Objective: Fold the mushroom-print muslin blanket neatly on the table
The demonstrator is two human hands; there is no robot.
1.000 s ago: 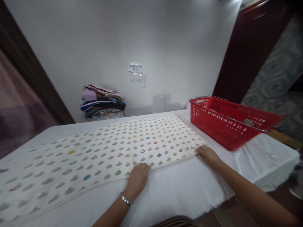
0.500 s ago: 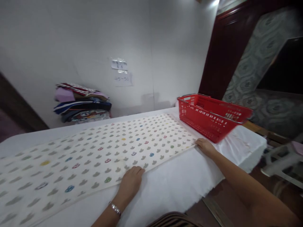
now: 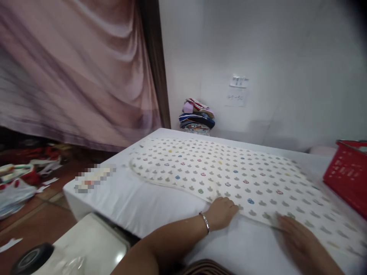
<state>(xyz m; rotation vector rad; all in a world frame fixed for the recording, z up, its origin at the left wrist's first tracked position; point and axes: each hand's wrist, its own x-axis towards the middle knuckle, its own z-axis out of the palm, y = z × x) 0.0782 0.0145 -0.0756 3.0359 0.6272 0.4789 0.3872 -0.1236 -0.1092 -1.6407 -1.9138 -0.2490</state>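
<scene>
The cloth [image 3: 210,172] is overlapped at its near edge by the left hand [image 3: 220,214] and right hand [image 3: 299,236]; whether fingers are clamped cannot be told.

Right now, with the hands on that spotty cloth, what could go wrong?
The bracelet sits close to the edge of the patterned cloth, so it might snag the cloth. The left hand and right hand are at the near edge, so an uneven pull could wrinkle it. And the red basket stands beside the cloth, so a big sideways tug might bump it.
</scene>
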